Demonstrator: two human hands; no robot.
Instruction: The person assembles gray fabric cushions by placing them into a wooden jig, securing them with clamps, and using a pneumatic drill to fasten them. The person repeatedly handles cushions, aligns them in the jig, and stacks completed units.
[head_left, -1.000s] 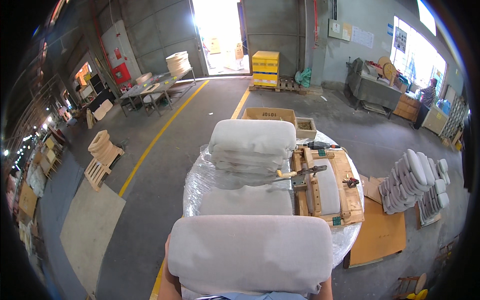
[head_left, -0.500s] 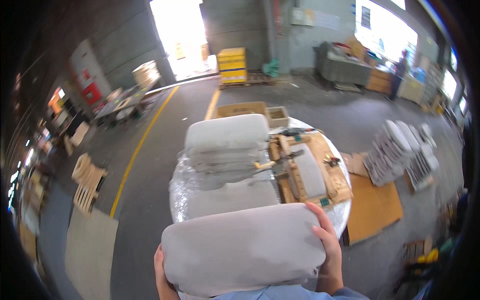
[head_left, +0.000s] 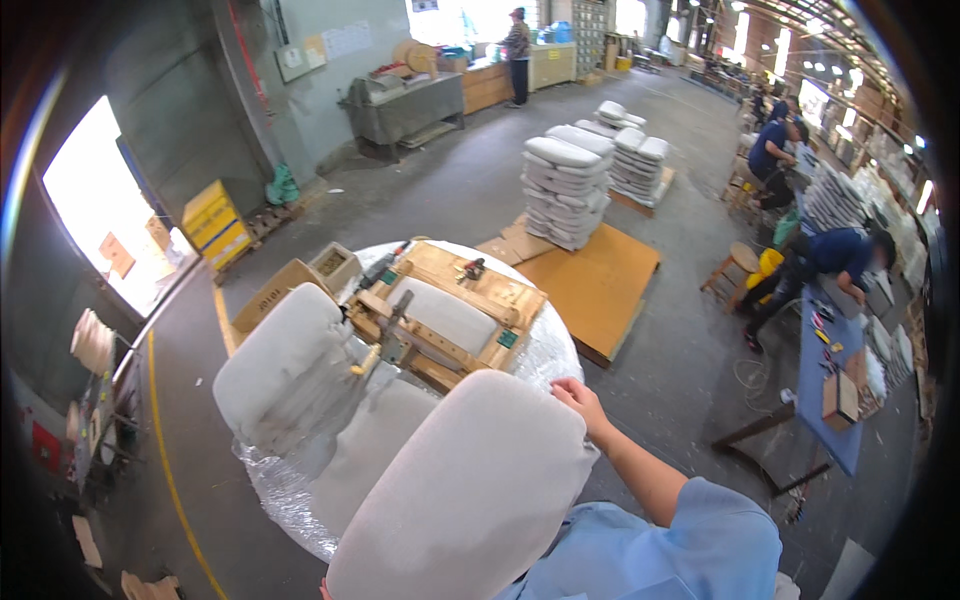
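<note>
A pale grey upholstered cushion [head_left: 465, 490] is held close against my body, tilted, between my two hands. My right hand [head_left: 585, 408] grips its far right edge, thumb and fingers bent at the corner. Of my left hand [head_left: 325, 590], only a sliver of finger shows at the cushion's lower left; the cushion hides the remainder. Just beyond lies a round table wrapped in clear film [head_left: 275, 490]. Stacked grey cushions [head_left: 280, 360] stand on its left side. A wooden frame [head_left: 525, 295] there surrounds another grey pad [head_left: 440, 315], and a tool with a yellow handle [head_left: 365, 362] lies beside it.
Cardboard box [head_left: 275, 300] and small tray [head_left: 335, 265] sit at the table's far edge. Cushion piles [head_left: 565, 190] stand beyond an orange-brown board [head_left: 595, 285]. Co-workers [head_left: 840, 265] bend over a blue bench [head_left: 835, 380] at right, near a wooden stool [head_left: 740, 258].
The view has swung to the right, bringing the benches and co-workers into sight. The held cushion now appears tilted, and my left hand has nearly gone out of view.
</note>
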